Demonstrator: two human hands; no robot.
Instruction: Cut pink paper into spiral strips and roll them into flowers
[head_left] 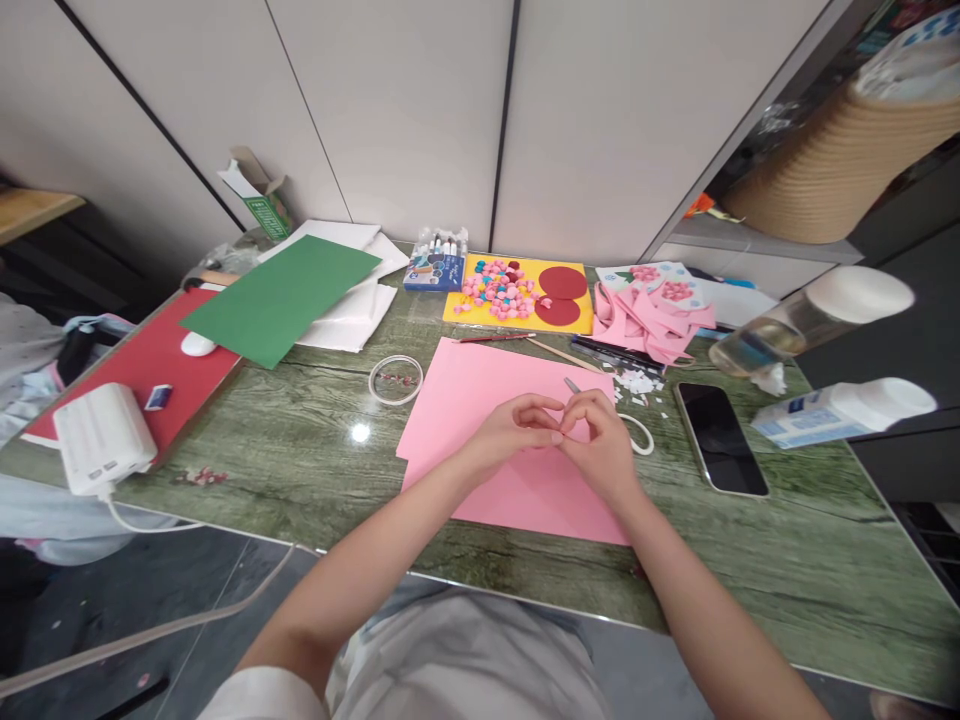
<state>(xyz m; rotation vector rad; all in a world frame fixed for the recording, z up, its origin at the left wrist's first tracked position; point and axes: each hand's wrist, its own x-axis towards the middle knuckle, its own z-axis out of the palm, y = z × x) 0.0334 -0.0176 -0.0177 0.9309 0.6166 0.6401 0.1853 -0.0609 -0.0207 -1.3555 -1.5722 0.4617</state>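
My left hand (523,422) and my right hand (598,430) meet above pink paper sheets (487,490), both with curled fingers and fingertips pinched together. Whatever lies between the fingertips is too small and too covered to make out. Scissors (640,434) with a white handle lie beside and partly under my right hand. Just beyond the paper are a dark red pencil (495,338), a wooden stick (564,354) and small white paper scraps (637,382). Pink and blue balled bits (499,292) and dark red paper circles (562,283) rest on a yellow sheet (459,311).
Pink paper offcuts (652,320) lie at the back right. A phone (721,440), a white bottle (840,412) and a clear bottle (802,320) stand or lie right. Left are a tape roll (396,380), green paper (285,295), a red sheet (180,400) and a corded white power bank (103,437).
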